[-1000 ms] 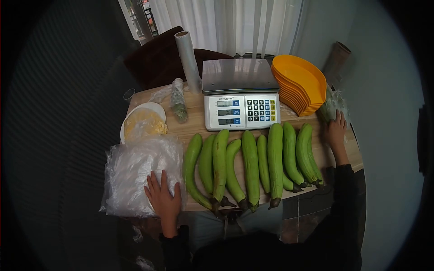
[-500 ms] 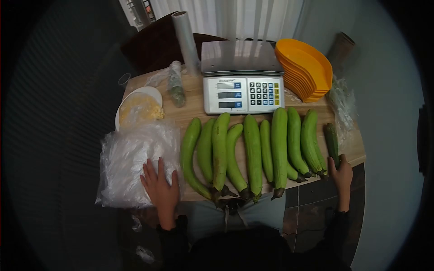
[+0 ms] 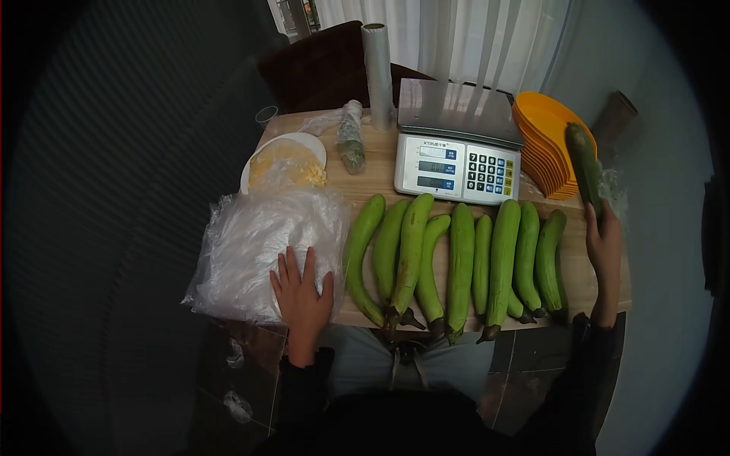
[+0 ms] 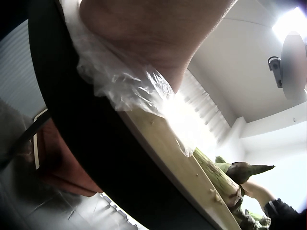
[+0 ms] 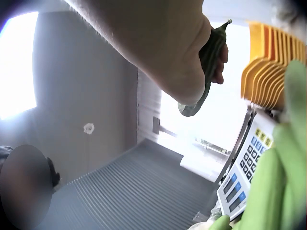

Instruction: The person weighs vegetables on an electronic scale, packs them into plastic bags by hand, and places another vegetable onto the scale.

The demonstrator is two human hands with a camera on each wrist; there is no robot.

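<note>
Now, one dark green cucumber (image 3: 584, 169) is held upright at 2 o'clock, above the wooden table (image 3: 582, 266).
The right hand (image 3: 606, 247) grips its lower end; the left hand (image 3: 302, 295) lies flat, fingers straight, on the clear plastic bags (image 3: 258, 243). The grey weighing scale (image 3: 456, 144) at 12 o'clock looks like its next stop.

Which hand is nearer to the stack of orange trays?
Right. The right hand holds a dark green cucumber up just beside the stack of orange trays. The left hand rests flat on the plastic bags at the table's opposite end.
</note>
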